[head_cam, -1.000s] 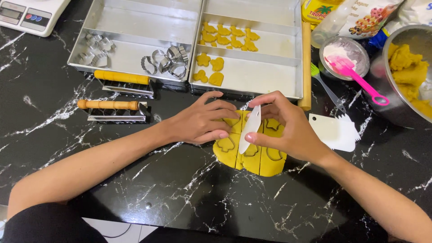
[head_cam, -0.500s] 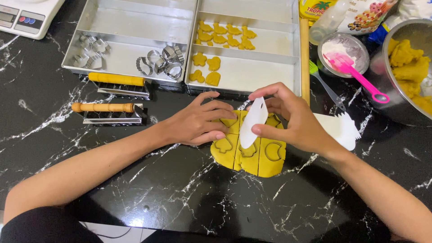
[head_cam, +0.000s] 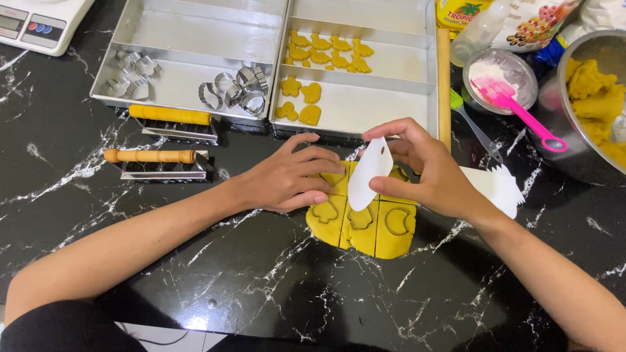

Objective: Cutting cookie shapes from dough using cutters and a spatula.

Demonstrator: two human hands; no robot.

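Observation:
A flat sheet of yellow dough point(head_cam: 368, 225) lies on the black marble counter, scored into pieces with cutter shapes pressed in. My right hand point(head_cam: 433, 168) holds a white plastic scraper point(head_cam: 368, 173) upright, its lower edge down on the dough near the middle. My left hand point(head_cam: 290, 179) rests palm down on the dough's upper left part, fingers spread beside the scraper.
Two metal trays at the back: the left tray point(head_cam: 189, 58) holds metal cookie cutters point(head_cam: 238, 88), the right tray point(head_cam: 391, 104) holds cut yellow cookies point(head_cam: 326, 52). Two wooden-handled rollers point(head_cam: 156, 156) lie left. A steel bowl of dough point(head_cam: 596, 98), flour bowl with pink spoon point(head_cam: 505, 91), scale point(head_cam: 39, 23).
My right hand has raised the scraper from lying low across the dough to standing upright on it. My left hand stays on the dough.

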